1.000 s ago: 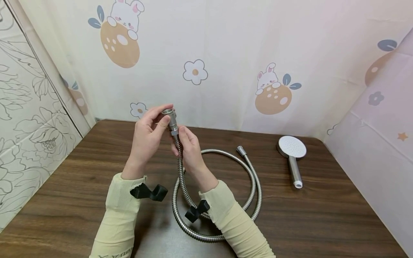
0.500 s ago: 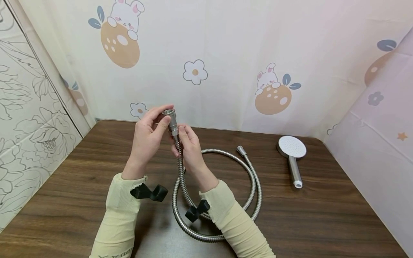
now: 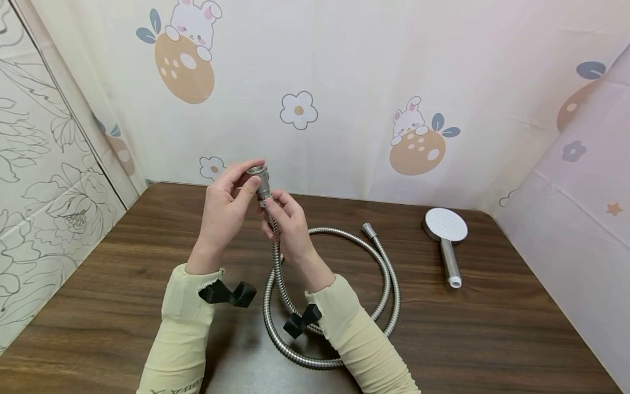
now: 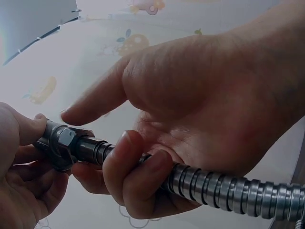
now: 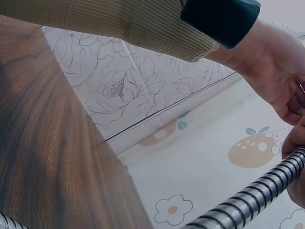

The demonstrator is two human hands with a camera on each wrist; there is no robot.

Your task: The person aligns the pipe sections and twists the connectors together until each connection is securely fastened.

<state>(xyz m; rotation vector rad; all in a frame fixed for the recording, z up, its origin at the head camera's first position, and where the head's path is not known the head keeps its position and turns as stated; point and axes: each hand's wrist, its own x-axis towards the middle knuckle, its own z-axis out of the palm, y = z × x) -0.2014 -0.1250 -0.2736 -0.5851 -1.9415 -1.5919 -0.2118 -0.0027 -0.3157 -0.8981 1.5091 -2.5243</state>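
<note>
My left hand (image 3: 227,210) pinches the wide metal connector (image 3: 261,183) between thumb and fingers, its open threaded end tipped upward. Just below, my right hand (image 3: 290,227) holds the ribbed metal shower hose (image 3: 275,257), thumb at the joint under the connector. In the left wrist view, the right hand's lower fingers (image 4: 143,181) curl round the hose and its thumb reaches toward the hex nut (image 4: 69,138). The hose loops down onto the table, where its narrow conical end (image 3: 368,230) lies. The right wrist view shows the hose (image 5: 257,198) running to the right hand at the edge.
A shower head (image 3: 445,225) with a white face and silver handle lies at the right of the dark wooden table (image 3: 492,339). A patterned curtain (image 3: 344,142) stands behind the table's back edge. Panels flank both sides. Black mounts (image 3: 228,294) sit on both wrists.
My right thumb has shifted up and left onto the joint below the connector. The left hand, the looped hose and the shower head stay where they were.
</note>
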